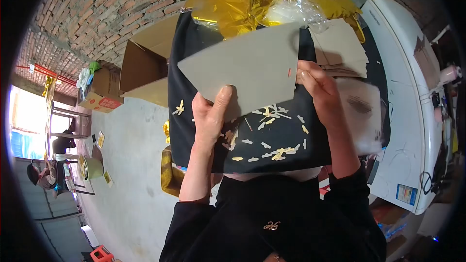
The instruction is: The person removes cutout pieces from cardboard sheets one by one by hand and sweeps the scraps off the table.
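Note:
My left hand point(213, 111) grips a grey cardboard sheet point(242, 65) by its lower left edge, thumb on the upper face. The sheet is raised and tilted over the black-covered table point(310, 148). A small reddish slot or mark shows near its right edge. Right beside that edge is my right hand point(318, 85), its thumb and fingers pinched together; what lies between them, if anything, is hidden. Under the sheet, many small flat cream and yellow pieces point(281, 154) lie scattered on the black cloth, partly covered by the sheet.
Stacked grey-brown cardboard pieces point(340, 48) lie at the back right, near a whitish plastic-covered pack point(359, 116). Gold foil point(223, 5) and clear plastic wrap point(296, 9) cover the far end. An open carton point(141, 70) stands left; a white fridge-like cabinet point(405, 97) stands right.

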A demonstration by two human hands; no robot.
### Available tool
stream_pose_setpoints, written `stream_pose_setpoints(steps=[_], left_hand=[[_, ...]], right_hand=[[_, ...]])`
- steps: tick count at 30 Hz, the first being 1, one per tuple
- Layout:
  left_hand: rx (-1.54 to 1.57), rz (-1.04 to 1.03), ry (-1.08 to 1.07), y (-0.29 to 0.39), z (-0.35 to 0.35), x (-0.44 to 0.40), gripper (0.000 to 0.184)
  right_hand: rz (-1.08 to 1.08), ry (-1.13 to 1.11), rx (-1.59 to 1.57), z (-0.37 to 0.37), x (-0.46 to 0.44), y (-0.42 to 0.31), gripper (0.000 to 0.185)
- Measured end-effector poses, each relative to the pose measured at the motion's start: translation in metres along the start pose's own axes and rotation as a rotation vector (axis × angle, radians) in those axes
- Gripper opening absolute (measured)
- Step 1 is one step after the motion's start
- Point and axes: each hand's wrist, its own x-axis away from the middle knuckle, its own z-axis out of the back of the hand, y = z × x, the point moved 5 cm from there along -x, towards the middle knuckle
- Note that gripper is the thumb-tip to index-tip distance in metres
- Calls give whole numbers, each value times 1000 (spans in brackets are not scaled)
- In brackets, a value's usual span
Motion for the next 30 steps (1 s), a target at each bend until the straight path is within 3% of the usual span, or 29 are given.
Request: stream_pose_setpoints(steps=[3,6,12,15,17,21,23,24,30], left_hand=[[-110,-117,-103,-18,-8,-2,28],[-245,121,-177,-81,-13,-3,27],[-258,238,-245,-97,-18,-3,26],[-117,244,-192,-98,-19,-3,22],[25,398,-191,-95,-13,-2,18],[300,540,-73,-106,-6,4,24],[558,444,-35,-73,-19,5,31],[592,472,-75,-71,-17,7,47],[613,427,-129,-72,-18,15,37]], right_hand=[[9,-23,234,8,-8,19,19],[-199,-38,258,18,-3,104,20],[-128,19,286,19,1,112,15],[-49,-2,271,20,-4,122,16],[-73,-86,312,17,-1,103,23],[-249,-64,140,21,3,64,28],[-328,-8,-132,19,6,49,29],[-308,52,-99,20,7,42,28],[-150,-43,-8,2,15,21,23]])
